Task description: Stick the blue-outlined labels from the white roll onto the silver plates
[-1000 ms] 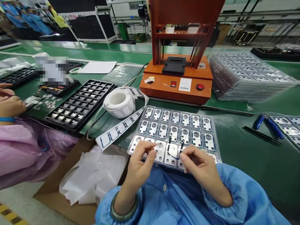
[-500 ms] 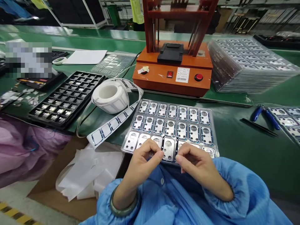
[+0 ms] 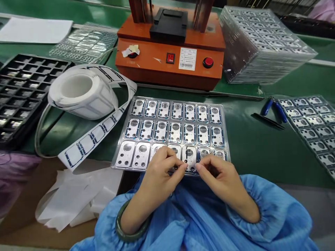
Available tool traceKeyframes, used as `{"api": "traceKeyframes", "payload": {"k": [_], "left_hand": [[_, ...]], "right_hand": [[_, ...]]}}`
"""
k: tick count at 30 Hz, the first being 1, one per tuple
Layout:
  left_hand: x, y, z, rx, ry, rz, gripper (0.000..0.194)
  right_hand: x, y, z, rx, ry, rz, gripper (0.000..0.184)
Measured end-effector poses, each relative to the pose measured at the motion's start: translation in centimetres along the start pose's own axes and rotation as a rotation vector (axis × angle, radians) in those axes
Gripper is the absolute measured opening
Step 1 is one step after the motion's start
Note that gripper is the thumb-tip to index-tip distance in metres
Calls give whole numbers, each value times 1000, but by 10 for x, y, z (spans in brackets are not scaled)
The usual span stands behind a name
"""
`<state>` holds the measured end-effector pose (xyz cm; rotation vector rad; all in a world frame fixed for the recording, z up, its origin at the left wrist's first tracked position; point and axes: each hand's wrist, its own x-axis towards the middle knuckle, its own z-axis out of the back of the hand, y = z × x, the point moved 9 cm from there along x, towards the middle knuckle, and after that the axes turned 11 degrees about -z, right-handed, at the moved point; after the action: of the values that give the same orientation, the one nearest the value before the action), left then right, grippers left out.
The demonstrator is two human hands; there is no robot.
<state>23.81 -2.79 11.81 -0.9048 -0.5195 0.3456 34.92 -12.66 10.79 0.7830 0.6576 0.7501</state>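
Observation:
A clear blister tray (image 3: 225,132) of small metal plates lies on the green bench in front of me. My left hand (image 3: 162,170) and my right hand (image 3: 217,174) meet over its near row, fingers pinched together on either side of one metal plate (image 3: 190,157). A thin dark-blue frame sticker lies along that plate's edges between my fingertips. Plates in the two far rows carry blue frames. A white roll of frame stickers (image 3: 81,91) sits to the left, its strip (image 3: 91,136) trailing toward me.
An orange press (image 3: 170,48) with a red button stands behind the tray. Stacked clear trays (image 3: 261,42) sit at back right, another tray (image 3: 311,129) at right, blue-handled tweezers (image 3: 274,108) beside it. A black compartment tray (image 3: 23,94) is at left; white backing papers (image 3: 78,195) fill a cardboard box.
The blue frame sticker I held up above the tray a second ago has come down onto the near-row plate. My head has tipped down and closer.

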Motion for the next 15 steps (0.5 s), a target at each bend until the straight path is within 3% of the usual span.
{"api": "traceKeyframes", "payload": {"k": [15], "left_hand": [[2,2,-7,105,54,-32,13]], "right_hand": [[2,3,-6,-120,64,27,18]]}}
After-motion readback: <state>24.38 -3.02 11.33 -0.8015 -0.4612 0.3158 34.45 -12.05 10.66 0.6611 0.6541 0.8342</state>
